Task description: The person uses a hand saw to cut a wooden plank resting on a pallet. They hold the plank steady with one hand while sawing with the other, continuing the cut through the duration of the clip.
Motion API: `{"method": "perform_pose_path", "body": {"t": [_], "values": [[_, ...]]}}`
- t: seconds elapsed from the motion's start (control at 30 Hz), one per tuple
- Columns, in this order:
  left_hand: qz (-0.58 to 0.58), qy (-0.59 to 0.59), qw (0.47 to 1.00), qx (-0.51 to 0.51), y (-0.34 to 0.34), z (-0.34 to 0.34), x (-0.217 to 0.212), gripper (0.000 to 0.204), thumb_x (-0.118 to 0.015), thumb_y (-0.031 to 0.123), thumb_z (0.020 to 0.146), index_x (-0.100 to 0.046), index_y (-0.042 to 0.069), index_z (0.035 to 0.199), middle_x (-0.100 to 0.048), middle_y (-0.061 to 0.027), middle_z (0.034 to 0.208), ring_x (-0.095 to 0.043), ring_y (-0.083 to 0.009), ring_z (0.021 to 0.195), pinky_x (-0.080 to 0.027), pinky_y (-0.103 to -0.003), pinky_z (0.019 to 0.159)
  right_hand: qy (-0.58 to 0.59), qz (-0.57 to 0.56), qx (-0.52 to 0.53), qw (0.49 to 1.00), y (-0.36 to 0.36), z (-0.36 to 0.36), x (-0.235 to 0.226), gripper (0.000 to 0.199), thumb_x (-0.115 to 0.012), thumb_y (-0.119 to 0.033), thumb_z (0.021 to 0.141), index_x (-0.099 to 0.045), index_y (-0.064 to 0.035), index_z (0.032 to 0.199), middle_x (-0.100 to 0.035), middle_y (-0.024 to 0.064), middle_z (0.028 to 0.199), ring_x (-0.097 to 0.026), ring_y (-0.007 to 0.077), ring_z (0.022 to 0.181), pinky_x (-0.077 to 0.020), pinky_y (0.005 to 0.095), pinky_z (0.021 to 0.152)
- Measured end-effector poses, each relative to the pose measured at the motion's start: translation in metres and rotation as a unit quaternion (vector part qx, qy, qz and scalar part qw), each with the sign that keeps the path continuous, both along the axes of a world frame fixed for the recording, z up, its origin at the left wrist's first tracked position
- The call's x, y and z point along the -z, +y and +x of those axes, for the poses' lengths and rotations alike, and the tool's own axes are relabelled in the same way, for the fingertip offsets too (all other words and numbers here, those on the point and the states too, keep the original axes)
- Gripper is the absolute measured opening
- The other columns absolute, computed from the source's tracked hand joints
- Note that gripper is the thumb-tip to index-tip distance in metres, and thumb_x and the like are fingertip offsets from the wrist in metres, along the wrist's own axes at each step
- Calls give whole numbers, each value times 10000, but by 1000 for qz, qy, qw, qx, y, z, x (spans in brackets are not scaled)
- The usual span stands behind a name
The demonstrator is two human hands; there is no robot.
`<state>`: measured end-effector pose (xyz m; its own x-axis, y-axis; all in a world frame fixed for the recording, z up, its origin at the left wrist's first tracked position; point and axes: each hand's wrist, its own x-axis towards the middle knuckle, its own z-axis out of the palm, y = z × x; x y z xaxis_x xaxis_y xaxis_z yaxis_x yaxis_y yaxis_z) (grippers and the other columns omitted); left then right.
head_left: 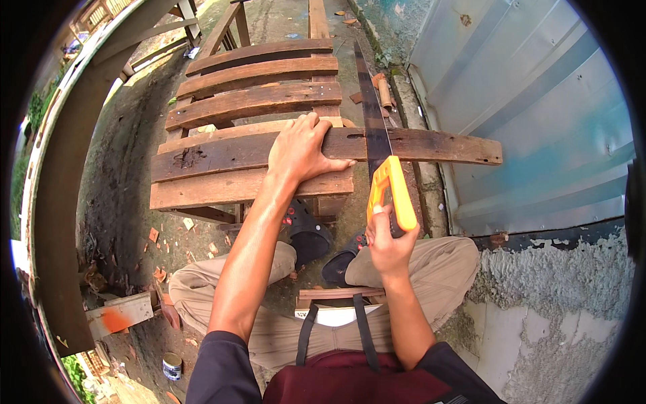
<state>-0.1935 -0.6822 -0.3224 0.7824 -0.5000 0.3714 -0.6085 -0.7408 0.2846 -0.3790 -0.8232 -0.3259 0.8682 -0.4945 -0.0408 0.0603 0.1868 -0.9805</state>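
Observation:
A dark wooden plank (235, 152) lies across the slatted wooden bench (252, 99), and its right end sticks out past the slats. My left hand (301, 149) presses down on that plank, fingers over its far edge and thumb stretched to the right. In my right hand (390, 242) is the yellow handle of a handsaw (402, 195), with the fingers wrapped round it. The saw's dark blade points away from me and crosses the plank to the right of my left hand. How deep the teeth sit in the wood I cannot tell.
A corrugated metal sheet (531, 101) stands close on the right above a rough wall (558, 289). Wood chips litter the ground at left, near a small can (172, 366) and a board with an orange patch (120, 315). My legs and dark clogs (308, 236) are below the bench.

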Motion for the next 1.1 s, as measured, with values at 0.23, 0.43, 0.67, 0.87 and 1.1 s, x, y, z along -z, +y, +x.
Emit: {"method": "perform_pose_path", "body": {"t": [0.23, 0.43, 0.67, 0.87, 1.1], "values": [[4, -34, 999, -4, 6, -4, 8, 776, -887, 611, 605, -690, 51, 1105, -624, -109, 1053, -623, -302, 1045, -484, -418, 937, -31, -284, -55, 957, 7, -172, 57, 116, -603, -5, 877, -637, 78, 802, -620, 138, 641, -679, 241, 593, -595, 378, 743], [-23, -60, 998, -7, 4, -8, 13, 793, -912, 575, 586, -695, 39, 1129, -644, -123, 1074, -632, -334, 1045, -506, -427, 915, -71, -200, 2, 977, 4, -21, 30, 198, -646, -30, 948, -606, 13, 759, -536, 47, 556, -510, 139, 466, -378, 323, 469], [-3, -56, 998, 8, 2, -3, 9, 766, -905, 577, 589, -703, 47, 1104, -639, -119, 1050, -625, -320, 974, -505, -424, 883, -79, -339, -53, 936, 2, -102, 51, 98, -671, -2, 868, -647, 36, 782, -586, 117, 602, -613, 245, 485, -467, 369, 481], [-14, -69, 998, -7, 6, -6, 11, 768, -906, 577, 578, -703, 52, 1101, -638, -118, 1040, -632, -326, 963, -507, -418, 873, -70, -332, -59, 939, -5, -123, 42, 190, -582, -47, 929, -591, 22, 753, -576, 85, 601, -582, 196, 525, -530, 362, 587], [-12, -48, 999, -1, 3, 0, 4, 767, -899, 568, 599, -693, 45, 1119, -633, -137, 1068, -626, -348, 1010, -508, -432, 903, -71, -206, -30, 976, 3, 25, 17, 244, -712, -86, 927, -591, -20, 726, -482, 43, 533, -480, 121, 469, -367, 317, 467]]}}
